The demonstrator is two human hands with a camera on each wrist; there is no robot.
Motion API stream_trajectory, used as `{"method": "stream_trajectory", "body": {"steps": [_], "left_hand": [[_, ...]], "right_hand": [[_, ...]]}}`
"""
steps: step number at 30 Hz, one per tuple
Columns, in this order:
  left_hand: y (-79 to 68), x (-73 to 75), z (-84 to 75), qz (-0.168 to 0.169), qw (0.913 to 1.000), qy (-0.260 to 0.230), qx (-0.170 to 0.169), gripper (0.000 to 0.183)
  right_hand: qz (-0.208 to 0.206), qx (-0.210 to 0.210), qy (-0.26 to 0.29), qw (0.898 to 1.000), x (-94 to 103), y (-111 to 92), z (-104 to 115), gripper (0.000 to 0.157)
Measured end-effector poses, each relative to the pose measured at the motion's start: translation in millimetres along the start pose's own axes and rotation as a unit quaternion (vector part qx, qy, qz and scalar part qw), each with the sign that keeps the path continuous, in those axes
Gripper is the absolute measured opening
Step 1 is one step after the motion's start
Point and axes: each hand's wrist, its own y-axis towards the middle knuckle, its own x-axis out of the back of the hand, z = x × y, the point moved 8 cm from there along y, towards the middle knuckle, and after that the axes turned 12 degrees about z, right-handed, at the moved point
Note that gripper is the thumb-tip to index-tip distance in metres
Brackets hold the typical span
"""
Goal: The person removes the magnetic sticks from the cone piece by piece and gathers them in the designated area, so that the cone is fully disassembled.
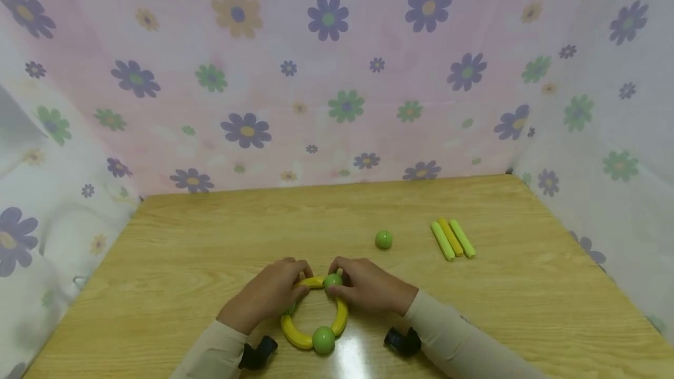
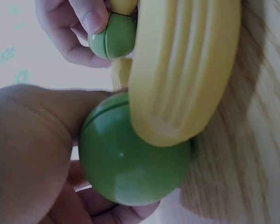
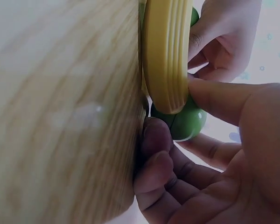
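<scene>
A ring of yellow curved pieces and green balls lies on the wooden table. My left hand (image 1: pixel 267 292) pinches the far yellow curved piece (image 1: pixel 316 282) between thumb and fingers, beside the left green ball (image 2: pixel 135 154), which it mostly hides in the head view. The thumb and fingers of my right hand (image 1: pixel 375 286) grip the far right green ball (image 1: pixel 332 281). A right yellow curved piece (image 3: pixel 167 56) runs from that ball toward the near green ball (image 1: pixel 323 340). The near left yellow curved piece (image 1: pixel 296 333) meets the near ball's other side.
A loose green ball (image 1: pixel 384 239) sits beyond the right hand. Several straight sticks, among them a yellow stick (image 1: pixel 450 237), lie side by side farther right. A flowered cloth (image 1: pixel 326 75) hangs behind the table (image 1: pixel 221 233) and along its sides.
</scene>
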Motion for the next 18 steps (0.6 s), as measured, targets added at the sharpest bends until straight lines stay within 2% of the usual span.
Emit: {"method": "stream_trajectory", "body": {"steps": [9,14,18], "left_hand": [[0.8,3.6,7.1,-0.025,0.9992,0.024,0.02,0.014],[-0.7,6.3,12.5,-0.042,0.9967,0.05,0.049,0.018],[-2.6,9.5,15.7,-0.061,0.9948,0.052,0.063,0.02]], "right_hand": [[-0.024,-0.002,-0.005,1.0,8.1,-3,-6,0.019],[-0.028,-0.027,-0.015,0.999,12.3,-11,-15,0.02],[-0.036,-0.024,-0.022,0.999,15.2,-18,-18,0.019]]}}
